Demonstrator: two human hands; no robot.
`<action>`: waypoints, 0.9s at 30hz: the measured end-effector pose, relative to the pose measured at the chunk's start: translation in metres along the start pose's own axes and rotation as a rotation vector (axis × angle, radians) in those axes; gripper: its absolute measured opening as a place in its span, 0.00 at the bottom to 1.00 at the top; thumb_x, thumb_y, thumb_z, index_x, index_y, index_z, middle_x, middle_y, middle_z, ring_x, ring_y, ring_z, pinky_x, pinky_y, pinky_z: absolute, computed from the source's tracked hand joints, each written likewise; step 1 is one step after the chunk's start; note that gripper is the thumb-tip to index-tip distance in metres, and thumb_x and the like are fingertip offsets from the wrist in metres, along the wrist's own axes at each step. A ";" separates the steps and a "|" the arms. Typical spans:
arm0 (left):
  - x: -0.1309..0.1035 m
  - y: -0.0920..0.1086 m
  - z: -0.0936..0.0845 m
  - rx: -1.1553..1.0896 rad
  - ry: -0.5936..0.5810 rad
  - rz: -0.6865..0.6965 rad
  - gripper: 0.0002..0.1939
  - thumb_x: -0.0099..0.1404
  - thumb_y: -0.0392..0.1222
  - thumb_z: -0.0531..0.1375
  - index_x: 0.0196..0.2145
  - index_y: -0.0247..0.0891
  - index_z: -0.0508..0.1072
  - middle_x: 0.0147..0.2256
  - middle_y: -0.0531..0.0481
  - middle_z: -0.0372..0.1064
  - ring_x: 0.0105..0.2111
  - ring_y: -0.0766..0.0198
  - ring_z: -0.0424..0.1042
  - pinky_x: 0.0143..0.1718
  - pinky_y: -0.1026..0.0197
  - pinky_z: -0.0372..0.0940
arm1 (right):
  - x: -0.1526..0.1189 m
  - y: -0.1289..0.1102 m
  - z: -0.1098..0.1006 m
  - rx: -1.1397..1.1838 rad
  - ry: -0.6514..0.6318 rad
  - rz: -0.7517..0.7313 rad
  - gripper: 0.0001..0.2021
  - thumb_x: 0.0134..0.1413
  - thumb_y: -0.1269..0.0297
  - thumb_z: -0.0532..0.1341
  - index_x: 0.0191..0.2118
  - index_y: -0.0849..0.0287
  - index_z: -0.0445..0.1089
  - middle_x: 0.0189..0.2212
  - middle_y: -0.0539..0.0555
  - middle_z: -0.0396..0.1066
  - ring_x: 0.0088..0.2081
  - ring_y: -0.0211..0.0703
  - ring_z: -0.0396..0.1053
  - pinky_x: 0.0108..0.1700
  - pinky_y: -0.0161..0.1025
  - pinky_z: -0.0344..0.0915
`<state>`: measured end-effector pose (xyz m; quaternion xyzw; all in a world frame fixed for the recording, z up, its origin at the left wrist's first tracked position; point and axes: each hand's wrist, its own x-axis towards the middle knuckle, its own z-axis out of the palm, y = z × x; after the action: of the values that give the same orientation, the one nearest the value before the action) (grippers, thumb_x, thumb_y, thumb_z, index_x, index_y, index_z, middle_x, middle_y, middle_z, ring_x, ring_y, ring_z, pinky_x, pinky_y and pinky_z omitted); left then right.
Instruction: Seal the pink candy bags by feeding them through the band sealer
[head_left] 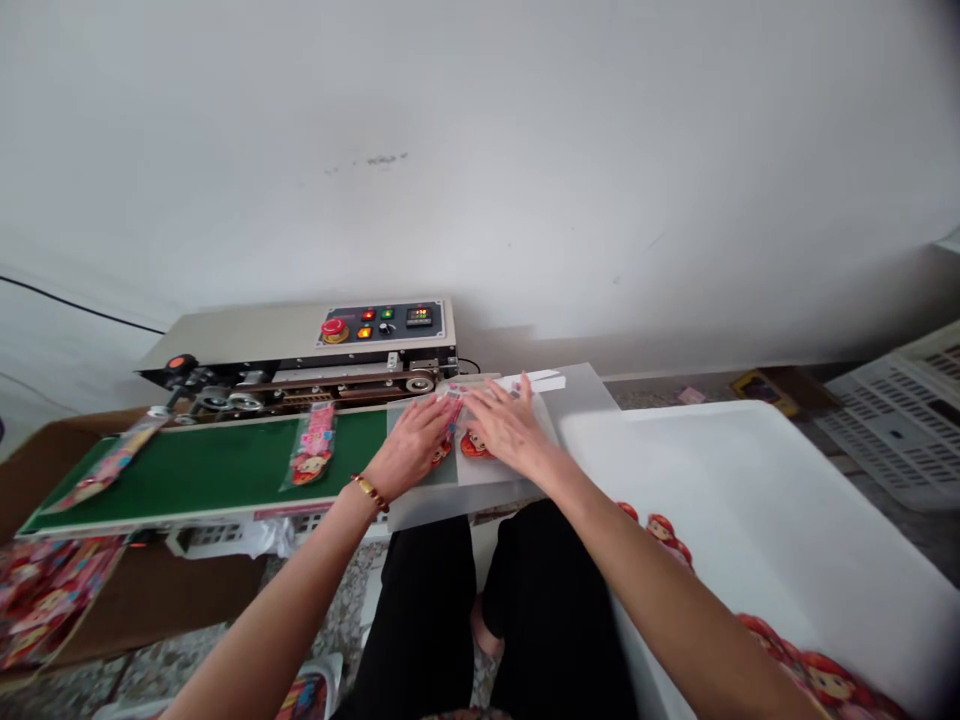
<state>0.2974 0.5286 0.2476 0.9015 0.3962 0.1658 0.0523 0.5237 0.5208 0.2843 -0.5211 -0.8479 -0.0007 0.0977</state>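
My left hand, with a beaded bracelet on its wrist, lies over a clear packet printed with a red-haired cartoon figure. Its fingers are stretched out and fairly close together; the thumb is hidden. To its right, my right hand rests with spread fingers on a second packet holding a similar cartoon piece. Both packets lie on a translucent sheet at the right end of the green conveyor belt. Another packet lies flat on the belt, left of my left hand.
Behind the belt stands a sealing machine with a red stop button and lit display. A further packet is at the belt's left end. A cardboard box of packets sits below; a white tray with cartoon pieces is at right.
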 end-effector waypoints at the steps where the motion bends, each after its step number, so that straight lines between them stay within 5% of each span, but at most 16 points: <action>1: 0.007 0.006 0.005 0.006 -0.032 0.016 0.27 0.72 0.35 0.47 0.66 0.38 0.62 0.66 0.40 0.60 0.69 0.54 0.56 0.70 0.42 0.52 | -0.008 0.006 -0.002 -0.026 0.016 0.058 0.18 0.73 0.61 0.51 0.61 0.54 0.68 0.64 0.58 0.65 0.67 0.60 0.56 0.67 0.78 0.35; 5: 0.013 0.025 0.021 0.087 -0.016 -0.126 0.28 0.72 0.36 0.47 0.67 0.35 0.61 0.68 0.37 0.57 0.69 0.50 0.55 0.70 0.38 0.49 | -0.035 0.019 0.000 -0.066 0.025 0.251 0.20 0.72 0.58 0.53 0.62 0.58 0.67 0.67 0.64 0.59 0.67 0.65 0.56 0.65 0.81 0.38; 8: 0.004 0.028 0.022 0.107 0.037 -0.258 0.28 0.73 0.37 0.46 0.68 0.33 0.60 0.67 0.36 0.57 0.69 0.49 0.55 0.70 0.38 0.49 | -0.038 0.019 0.005 -0.043 0.010 0.257 0.21 0.72 0.57 0.52 0.64 0.60 0.65 0.69 0.65 0.56 0.68 0.64 0.54 0.66 0.80 0.37; 14: -0.035 -0.019 0.000 0.059 0.035 -0.339 0.26 0.74 0.41 0.45 0.66 0.37 0.63 0.66 0.38 0.61 0.67 0.49 0.59 0.69 0.36 0.50 | -0.010 0.007 0.007 0.056 -0.092 0.041 0.20 0.71 0.60 0.52 0.64 0.56 0.65 0.68 0.59 0.58 0.69 0.60 0.52 0.67 0.78 0.35; 18: -0.053 -0.040 -0.011 0.131 0.164 -0.415 0.23 0.73 0.40 0.48 0.61 0.41 0.68 0.62 0.38 0.67 0.63 0.46 0.64 0.68 0.29 0.44 | 0.015 -0.006 0.011 0.136 -0.109 -0.067 0.20 0.71 0.63 0.51 0.64 0.52 0.65 0.67 0.54 0.60 0.69 0.57 0.52 0.69 0.75 0.35; 21: -0.038 -0.023 -0.009 0.075 0.168 -0.252 0.22 0.73 0.39 0.47 0.59 0.41 0.70 0.61 0.40 0.69 0.65 0.50 0.63 0.70 0.34 0.48 | 0.016 -0.007 0.009 0.122 -0.048 -0.043 0.19 0.72 0.64 0.50 0.63 0.51 0.66 0.66 0.53 0.63 0.69 0.57 0.53 0.70 0.73 0.36; 24: -0.008 0.005 0.001 0.009 0.031 -0.035 0.23 0.74 0.38 0.46 0.61 0.39 0.68 0.65 0.41 0.63 0.68 0.54 0.57 0.70 0.40 0.50 | -0.005 0.006 0.004 0.063 0.027 0.043 0.18 0.72 0.64 0.50 0.60 0.53 0.69 0.64 0.56 0.65 0.68 0.59 0.55 0.68 0.77 0.35; 27: 0.013 0.025 0.013 0.039 -0.043 -0.035 0.23 0.72 0.36 0.48 0.61 0.35 0.68 0.67 0.39 0.59 0.69 0.51 0.56 0.70 0.38 0.50 | -0.030 0.021 0.002 0.032 0.035 0.157 0.18 0.72 0.64 0.50 0.61 0.55 0.68 0.65 0.59 0.64 0.68 0.60 0.54 0.66 0.80 0.33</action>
<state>0.3276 0.5218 0.2441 0.8986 0.4140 0.1380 0.0462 0.5552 0.5042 0.2752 -0.5844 -0.8024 0.0112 0.1204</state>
